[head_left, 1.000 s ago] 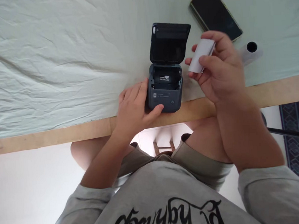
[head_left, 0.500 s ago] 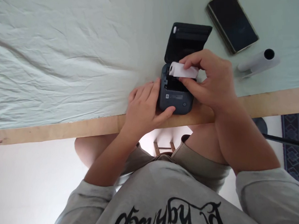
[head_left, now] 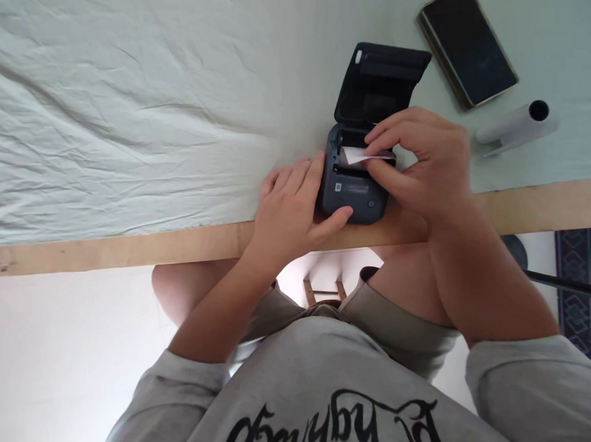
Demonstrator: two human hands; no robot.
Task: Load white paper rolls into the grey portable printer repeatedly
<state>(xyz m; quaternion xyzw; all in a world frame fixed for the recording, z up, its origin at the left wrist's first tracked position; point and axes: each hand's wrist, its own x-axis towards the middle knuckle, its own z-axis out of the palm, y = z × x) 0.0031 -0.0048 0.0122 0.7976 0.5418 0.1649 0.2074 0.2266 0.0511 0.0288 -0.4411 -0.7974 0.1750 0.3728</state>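
My right hand is curled over the open top of a small dark printer, thumb and fingertips pinching a white paper roll. The roll lies crosswise in the printer's open bay, partly sunk into it, and my fingers cover its right end. My left hand is closed around the printer's left side, with the fingers lying along that wall and the thumb pressed across the front lower corner. So the printer sits right between my two hands, touching both, and the roll is under my right fingertips only.

The printer's lid stands open, tilted back and away from me, just beyond my right knuckles. The printer rests at the near edge of the table, where a strip of bare wood shows below a creased pale green cloth.

Farther out to the right, a second white roll lies on its side on the cloth, its dark hollow core facing right. It is apart from my hand. Beyond it a dark phone lies flat, screen up, set at an angle.
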